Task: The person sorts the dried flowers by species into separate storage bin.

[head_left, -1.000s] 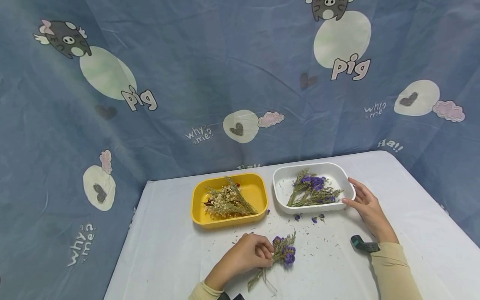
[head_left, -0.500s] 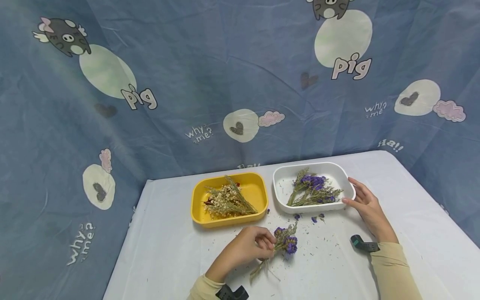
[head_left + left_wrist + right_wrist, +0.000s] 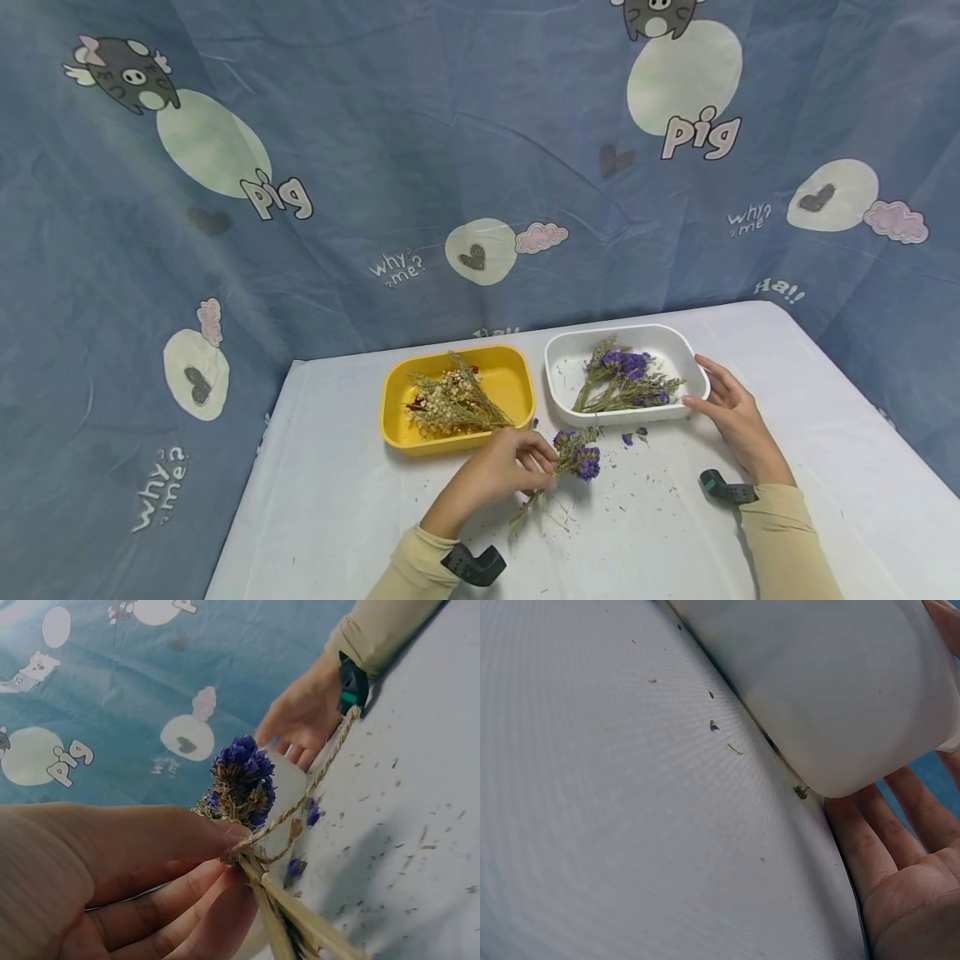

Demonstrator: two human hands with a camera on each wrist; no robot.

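My left hand [image 3: 495, 471] pinches a small bunch of dried purple flowers [image 3: 588, 462] between thumb and fingers, above the table in front of the two trays. In the left wrist view, twine [image 3: 328, 766] is wrapped round the stems [image 3: 274, 922] below the thumb, and one length of it trails away. My right hand [image 3: 738, 421] holds the right end of the white tray [image 3: 611, 420], thumb at the near side and fingers round the end. Inside that tray lie dried purple flowers [image 3: 626, 364] and green sprigs. The right wrist view shows the fingers [image 3: 870, 832] against its wall.
A yellow tray [image 3: 450, 447] stands left of the white one, holding small cream dried flowers [image 3: 450, 396] and long sprigs. Loose purple petals [image 3: 628, 439] and plant crumbs lie on the white tabletop [image 3: 322, 483]. A blue printed curtain [image 3: 360, 150] hangs behind.
My left hand has carried the flower bunch forward and slightly right, closer to the trays. The right hand and the white tray have stayed in place.
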